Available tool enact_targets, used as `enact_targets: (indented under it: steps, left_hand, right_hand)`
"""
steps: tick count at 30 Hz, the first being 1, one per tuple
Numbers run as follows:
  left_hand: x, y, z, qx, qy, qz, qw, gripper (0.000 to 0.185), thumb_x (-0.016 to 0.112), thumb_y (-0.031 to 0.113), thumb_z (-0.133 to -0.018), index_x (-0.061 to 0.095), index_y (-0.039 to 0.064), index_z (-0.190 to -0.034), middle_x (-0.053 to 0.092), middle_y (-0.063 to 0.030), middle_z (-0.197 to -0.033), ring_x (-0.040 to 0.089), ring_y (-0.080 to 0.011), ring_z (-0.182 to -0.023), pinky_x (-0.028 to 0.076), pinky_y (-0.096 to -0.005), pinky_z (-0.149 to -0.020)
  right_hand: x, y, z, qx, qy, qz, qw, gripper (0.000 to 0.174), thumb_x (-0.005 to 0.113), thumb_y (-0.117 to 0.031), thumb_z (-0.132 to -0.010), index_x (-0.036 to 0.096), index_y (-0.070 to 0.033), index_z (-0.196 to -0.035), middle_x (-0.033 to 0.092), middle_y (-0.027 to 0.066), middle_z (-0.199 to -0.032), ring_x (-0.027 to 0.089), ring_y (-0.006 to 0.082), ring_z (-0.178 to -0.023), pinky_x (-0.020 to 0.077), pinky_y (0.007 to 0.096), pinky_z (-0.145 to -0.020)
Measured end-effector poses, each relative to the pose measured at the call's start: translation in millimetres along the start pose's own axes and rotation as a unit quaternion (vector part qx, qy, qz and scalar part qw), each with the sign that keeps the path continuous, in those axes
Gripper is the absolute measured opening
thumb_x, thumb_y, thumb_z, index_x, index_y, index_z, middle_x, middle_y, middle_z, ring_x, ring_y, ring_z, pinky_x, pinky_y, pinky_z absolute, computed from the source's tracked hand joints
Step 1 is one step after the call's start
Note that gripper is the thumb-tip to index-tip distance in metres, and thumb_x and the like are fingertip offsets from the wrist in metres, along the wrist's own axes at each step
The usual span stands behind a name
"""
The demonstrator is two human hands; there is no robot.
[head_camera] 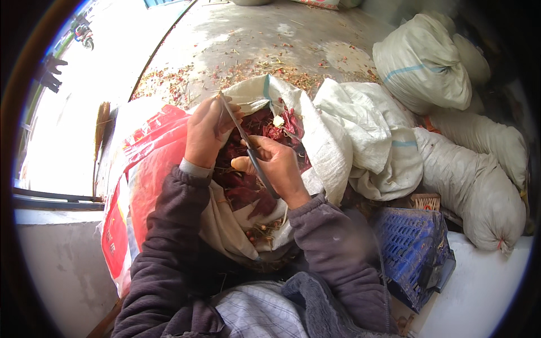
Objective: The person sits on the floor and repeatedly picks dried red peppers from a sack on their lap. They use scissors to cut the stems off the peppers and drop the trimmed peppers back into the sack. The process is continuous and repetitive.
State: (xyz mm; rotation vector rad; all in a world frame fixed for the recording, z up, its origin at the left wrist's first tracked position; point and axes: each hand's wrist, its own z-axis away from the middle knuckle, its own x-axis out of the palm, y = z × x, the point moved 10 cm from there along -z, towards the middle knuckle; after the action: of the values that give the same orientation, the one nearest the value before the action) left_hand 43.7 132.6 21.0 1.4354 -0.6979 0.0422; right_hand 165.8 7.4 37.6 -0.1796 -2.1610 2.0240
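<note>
My right hand (277,162) grips a pair of dark-handled scissors (264,175), with the blades slanting up and left. The blade tips reach the raised fingertips of my left hand (207,129). Those fingers are closed on what looks like a dried red chili (219,132), mostly hidden in the hand. Below both hands, an open white woven sack (329,139) with a rolled-down rim holds many dark red dried chilies (243,188). Stem scraps (264,231) lie on the fold of the sack nearest me.
A red plastic bag (156,139) drapes at the left. On the right are a slack woven sack (367,126), full tied sacks (422,63) and a blue plastic crate (410,249). Stems and chili bits (279,69) litter the concrete floor. A broom (101,126) leans by the doorway.
</note>
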Motion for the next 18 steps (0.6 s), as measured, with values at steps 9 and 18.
enact_targets:
  steps: [9, 18]
  left_hand:
    - [-12.5, -1.8, 3.5, -0.025, 0.013, -0.078, 0.997, 0.021, 0.050, 0.021, -0.111, 0.063, 0.004, -0.112, 0.063, -0.0005, -0.087, 0.051, -0.0074, -0.064, 0.041, -0.0218, -0.057]
    - [8.3, -9.9, 13.4, -0.062, -0.012, -0.147, 0.987, 0.023, 0.048, 0.024, -0.108, 0.062, 0.006, -0.105, 0.054, 0.0008, -0.075, 0.046, -0.0076, -0.061, 0.034, -0.0222, -0.055]
  right_hand:
    - [-27.9, -7.9, 4.1, 0.004, 0.002, 0.296, 0.955, 0.077, 0.094, -0.050, -0.069, 0.066, 0.000, -0.121, 0.070, 0.0093, -0.083, 0.067, 0.0173, -0.075, 0.0549, 0.0337, -0.070]
    - [-18.4, -24.3, -3.5, -0.117, 0.012, 0.375, 0.919, 0.094, 0.090, -0.063, -0.064, 0.060, 0.002, -0.126, 0.068, 0.0213, -0.107, 0.067, 0.0403, -0.101, 0.0532, 0.0467, -0.088]
